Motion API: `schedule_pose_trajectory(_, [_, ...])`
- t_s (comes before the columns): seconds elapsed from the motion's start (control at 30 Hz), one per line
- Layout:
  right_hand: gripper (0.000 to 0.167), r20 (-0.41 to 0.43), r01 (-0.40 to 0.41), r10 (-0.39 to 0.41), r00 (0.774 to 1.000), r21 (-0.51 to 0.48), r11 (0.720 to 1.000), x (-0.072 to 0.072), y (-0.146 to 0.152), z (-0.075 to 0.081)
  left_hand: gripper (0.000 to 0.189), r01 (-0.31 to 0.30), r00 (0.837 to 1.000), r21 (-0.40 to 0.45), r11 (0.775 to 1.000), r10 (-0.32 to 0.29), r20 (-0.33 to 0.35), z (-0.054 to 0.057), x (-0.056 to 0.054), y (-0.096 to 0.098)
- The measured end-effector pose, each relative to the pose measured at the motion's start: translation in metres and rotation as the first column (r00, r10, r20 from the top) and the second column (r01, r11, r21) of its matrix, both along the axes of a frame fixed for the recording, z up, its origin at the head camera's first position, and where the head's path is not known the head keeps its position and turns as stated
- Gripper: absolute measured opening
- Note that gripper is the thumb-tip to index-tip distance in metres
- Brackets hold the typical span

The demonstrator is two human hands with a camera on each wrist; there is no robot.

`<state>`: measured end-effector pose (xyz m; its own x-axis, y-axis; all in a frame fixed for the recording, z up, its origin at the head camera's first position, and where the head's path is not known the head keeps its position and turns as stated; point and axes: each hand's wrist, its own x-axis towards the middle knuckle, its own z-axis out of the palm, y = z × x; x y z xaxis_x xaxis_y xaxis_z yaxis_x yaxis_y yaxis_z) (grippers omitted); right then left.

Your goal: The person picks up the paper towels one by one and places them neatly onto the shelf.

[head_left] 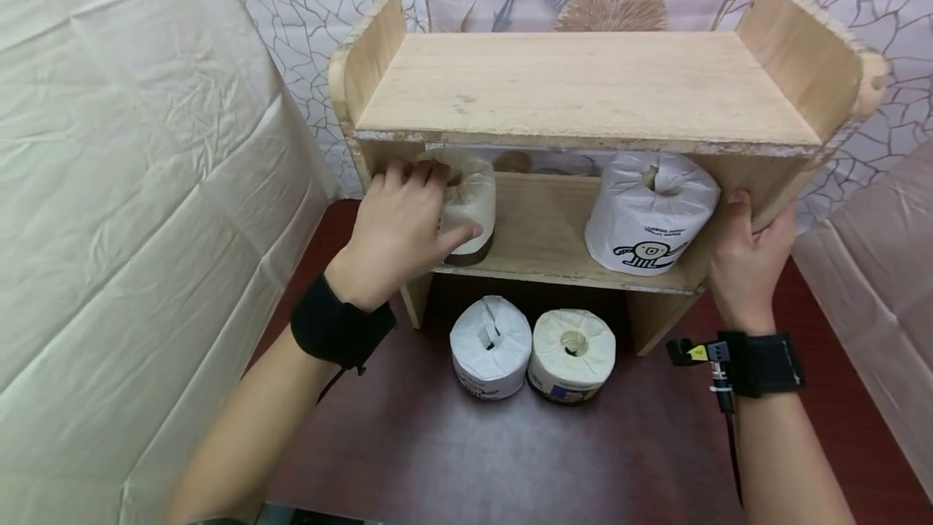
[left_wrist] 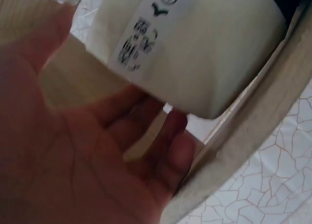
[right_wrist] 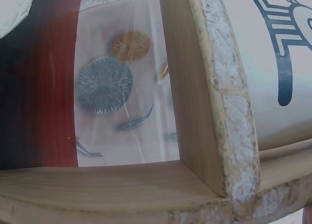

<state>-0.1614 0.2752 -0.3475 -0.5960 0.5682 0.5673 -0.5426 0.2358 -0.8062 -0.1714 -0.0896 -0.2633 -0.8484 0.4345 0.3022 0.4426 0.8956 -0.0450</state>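
Observation:
At the left end of the middle board in a small wooden shelf (head_left: 583,87) stands a cream-wrapped toilet roll (head_left: 477,197) with a brown base. My left hand (head_left: 401,225) is beside it, fingers at its upper left side and thumb stretched out in front. In the left wrist view the palm faces the wrapper and the fingers lie along the roll's edge, thumb well apart. My right hand (head_left: 751,270) grips the shelf's right side panel, thumb inside and fingers outside. Just left of that thumb is a white toilet roll (head_left: 649,221) with a cartoon print.
On the dark table (head_left: 466,460), under the shelf's front, another white toilet roll (head_left: 491,339) and a cream toilet roll (head_left: 576,347) stand side by side. Patterned cloth (head_left: 313,14) hangs behind. Pale sheets (head_left: 131,185) rise at both sides.

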Motion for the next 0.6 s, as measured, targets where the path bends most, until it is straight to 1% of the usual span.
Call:
schedule_pose_trajectory(0.07, [0.04,-0.001,0.003,-0.003,1.0,0.0,1.0,0.0,0.001,0.0,0.073,-0.007,0.994,0.037,0.999,0.011,-0.106,-0.005,-0.001,0.004])
schedule_pose_trajectory(0.1, [0.04,-0.004,0.002,-0.002,1.0,0.0,1.0,0.0,0.001,0.0,0.072,-0.012,0.986,0.053,0.999,0.021,-0.163,-0.008,-0.003,0.006])
schedule_pose_trajectory(0.13, [0.04,-0.005,0.002,-0.002,1.0,0.001,1.0,-0.001,0.001,0.0,0.071,-0.019,0.976,0.068,0.997,0.033,-0.215,-0.01,-0.004,0.009])
schedule_pose_trajectory(0.2, [0.04,-0.008,0.0,0.0,1.0,-0.001,1.0,-0.001,0.001,-0.001,0.07,-0.034,0.947,0.087,0.996,0.06,-0.316,-0.014,-0.006,0.015])
schedule_pose_trajectory(0.27, [0.039,-0.01,-0.001,0.001,1.0,0.002,1.0,-0.001,0.001,-0.001,0.072,-0.063,0.92,0.097,0.993,0.096,-0.38,-0.016,-0.009,0.021])
schedule_pose_trajectory(0.37, [0.039,-0.004,0.006,-0.006,1.0,0.011,1.0,0.0,0.001,-0.001,0.075,-0.133,0.902,0.099,0.986,0.162,-0.401,-0.017,-0.011,0.032])
schedule_pose_trajectory(0.43, [0.038,0.006,0.016,-0.016,1.0,0.014,1.0,0.001,0.001,0.0,0.077,-0.182,0.894,0.096,0.978,0.206,-0.397,-0.017,-0.012,0.039])
schedule_pose_trajectory(0.5, [0.037,0.016,0.023,-0.024,1.0,0.012,1.0,0.001,0.0,0.0,0.077,-0.226,0.882,0.099,0.969,0.247,-0.401,-0.018,-0.013,0.045])
schedule_pose_trajectory(0.6, [0.036,0.006,0.021,-0.021,1.0,0.014,1.0,0.001,-0.001,0.001,0.076,-0.281,0.848,0.103,0.954,0.298,-0.438,-0.019,-0.014,0.053])
